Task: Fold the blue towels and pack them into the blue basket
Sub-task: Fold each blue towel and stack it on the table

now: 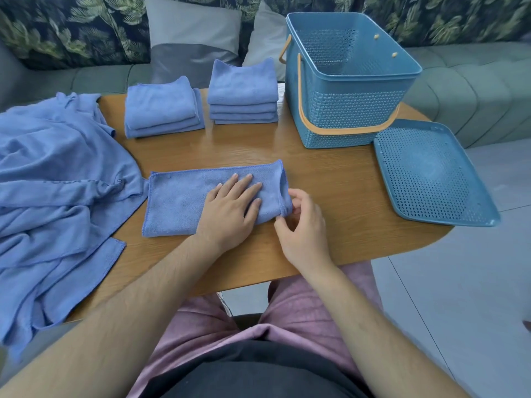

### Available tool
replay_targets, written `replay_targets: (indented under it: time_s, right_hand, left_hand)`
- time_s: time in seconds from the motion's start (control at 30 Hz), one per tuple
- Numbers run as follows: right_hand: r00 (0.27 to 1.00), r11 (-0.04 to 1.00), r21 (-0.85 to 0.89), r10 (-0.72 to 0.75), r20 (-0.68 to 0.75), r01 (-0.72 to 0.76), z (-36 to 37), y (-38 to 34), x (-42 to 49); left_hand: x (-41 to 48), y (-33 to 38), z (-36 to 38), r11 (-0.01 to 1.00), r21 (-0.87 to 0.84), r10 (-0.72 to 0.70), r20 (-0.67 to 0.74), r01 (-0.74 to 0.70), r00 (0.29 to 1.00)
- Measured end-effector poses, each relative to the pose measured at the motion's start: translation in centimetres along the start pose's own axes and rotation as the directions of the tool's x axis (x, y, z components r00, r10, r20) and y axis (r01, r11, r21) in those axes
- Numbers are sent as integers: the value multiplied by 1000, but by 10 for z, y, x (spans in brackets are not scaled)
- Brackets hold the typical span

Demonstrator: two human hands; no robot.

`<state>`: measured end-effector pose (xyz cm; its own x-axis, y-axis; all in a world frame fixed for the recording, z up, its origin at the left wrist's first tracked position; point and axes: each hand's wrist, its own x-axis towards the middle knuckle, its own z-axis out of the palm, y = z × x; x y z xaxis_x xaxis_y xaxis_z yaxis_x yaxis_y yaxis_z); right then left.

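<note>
A blue towel (178, 199), folded into a long strip, lies on the wooden table (330, 196) in front of me. My left hand (230, 208) presses flat on its right half with straight fingers. My right hand (301, 225) pinches the towel's near right corner at its edge. Two stacks of folded blue towels stand behind: a lower stack (162, 109) on the left and a taller stack (243, 91) beside it. The blue basket (350, 110) with orange handles stands open at the back right, with nothing visible inside.
A heap of unfolded blue towels (54, 196) covers the table's left side and hangs over the edge. The basket's perforated blue lid (431, 173) lies flat at the table's right edge. A sofa with grey cushions (195, 38) sits behind the table.
</note>
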<state>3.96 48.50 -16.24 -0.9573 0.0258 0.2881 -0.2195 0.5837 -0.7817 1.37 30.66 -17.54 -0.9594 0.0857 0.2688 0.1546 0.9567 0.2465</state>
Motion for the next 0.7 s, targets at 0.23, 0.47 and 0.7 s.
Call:
replay_targets:
  time_s: [0.23, 0.47, 0.7]
  right_hand:
    - [1000, 997, 81, 8, 10, -8, -18, 11, 24]
    - [988, 994, -29, 108, 107, -106, -27, 5, 27]
    - [991, 966, -253, 85, 105, -56, -2, 8, 29]
  left_hand:
    - [-1, 0, -1, 1000, 4, 4, -3, -4, 1000]
    - [-1, 2, -1, 999, 42, 1, 30, -2, 1000]
    - [-3, 0, -5, 1000, 13, 8, 75, -9, 997]
